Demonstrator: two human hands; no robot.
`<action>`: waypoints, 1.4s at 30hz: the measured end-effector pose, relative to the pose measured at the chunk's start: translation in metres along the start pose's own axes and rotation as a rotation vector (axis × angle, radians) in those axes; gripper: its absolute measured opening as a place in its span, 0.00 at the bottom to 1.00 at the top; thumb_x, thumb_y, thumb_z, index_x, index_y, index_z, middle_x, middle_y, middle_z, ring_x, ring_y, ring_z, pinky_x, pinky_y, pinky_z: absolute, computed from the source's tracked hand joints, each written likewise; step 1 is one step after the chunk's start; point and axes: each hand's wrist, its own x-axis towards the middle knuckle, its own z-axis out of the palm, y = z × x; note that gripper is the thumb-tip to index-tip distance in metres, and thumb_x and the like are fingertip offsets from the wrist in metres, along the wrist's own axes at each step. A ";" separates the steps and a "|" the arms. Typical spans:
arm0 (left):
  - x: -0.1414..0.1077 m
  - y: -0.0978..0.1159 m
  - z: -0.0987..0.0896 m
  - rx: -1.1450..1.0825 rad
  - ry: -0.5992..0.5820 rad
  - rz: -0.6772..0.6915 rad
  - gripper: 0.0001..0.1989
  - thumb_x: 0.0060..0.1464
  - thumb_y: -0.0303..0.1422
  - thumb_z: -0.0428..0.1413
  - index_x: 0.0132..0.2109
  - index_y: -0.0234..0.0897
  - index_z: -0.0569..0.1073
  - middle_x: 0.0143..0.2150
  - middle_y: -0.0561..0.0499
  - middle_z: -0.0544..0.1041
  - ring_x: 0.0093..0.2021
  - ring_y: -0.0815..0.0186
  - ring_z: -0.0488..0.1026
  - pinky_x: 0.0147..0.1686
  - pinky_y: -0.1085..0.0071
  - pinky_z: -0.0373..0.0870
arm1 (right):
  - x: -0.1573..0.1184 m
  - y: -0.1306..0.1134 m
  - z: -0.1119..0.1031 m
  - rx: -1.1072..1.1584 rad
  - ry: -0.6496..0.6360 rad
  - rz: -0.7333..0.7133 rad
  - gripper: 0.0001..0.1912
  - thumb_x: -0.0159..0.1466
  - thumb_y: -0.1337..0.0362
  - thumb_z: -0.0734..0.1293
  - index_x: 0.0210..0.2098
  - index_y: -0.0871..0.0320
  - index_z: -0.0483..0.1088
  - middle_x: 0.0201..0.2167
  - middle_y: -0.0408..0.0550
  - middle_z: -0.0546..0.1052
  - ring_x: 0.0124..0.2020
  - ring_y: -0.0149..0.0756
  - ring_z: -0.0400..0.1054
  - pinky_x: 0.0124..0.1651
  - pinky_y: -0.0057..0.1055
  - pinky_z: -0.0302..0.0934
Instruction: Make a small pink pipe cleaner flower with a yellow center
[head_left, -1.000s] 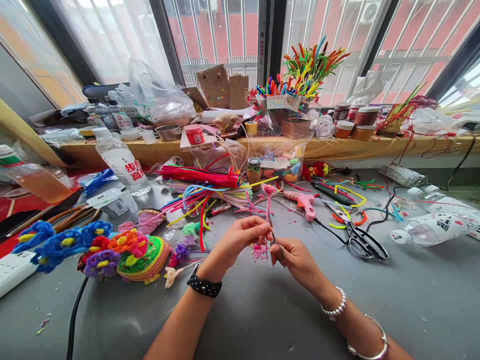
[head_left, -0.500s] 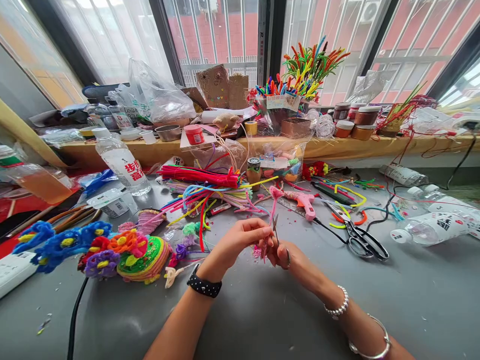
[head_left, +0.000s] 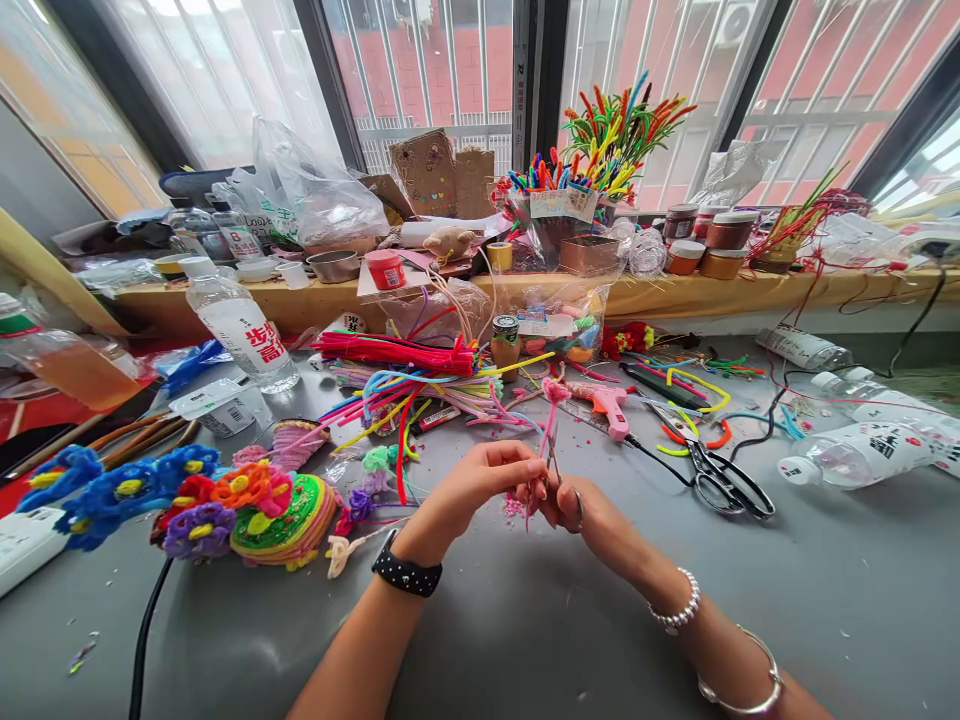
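In the middle of the head view my left hand pinches a pink pipe cleaner by its stem. The stem stands upright, with a fluffy pink curl at its top. Close on the right, my right hand has its fingers in the loops of small metal scissors. Their blades point up and lie against or right beside the pink stem; I cannot tell whether they touch it. Pink fluff clippings lie on the grey table behind the hands.
Pipe cleaner bundles lie beyond my hands, with a pink glue gun to their right. Large scissors and plastic bottles lie at right. Fuzzy flowers are at left, near an upright bottle. A cluttered wooden ledge runs behind.
The pink curl sits slightly lower and further right, its stem leaning a little more. Both hands keep nearly the same place and grip. The whole view has shifted slightly.
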 end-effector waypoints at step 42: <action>-0.001 0.004 0.002 0.060 0.065 0.033 0.10 0.45 0.37 0.55 0.26 0.32 0.68 0.21 0.56 0.68 0.23 0.74 0.60 0.26 0.76 0.55 | 0.000 0.002 -0.003 -0.074 0.085 0.056 0.30 0.54 0.39 0.52 0.17 0.61 0.61 0.16 0.39 0.53 0.19 0.25 0.45 0.21 0.25 0.41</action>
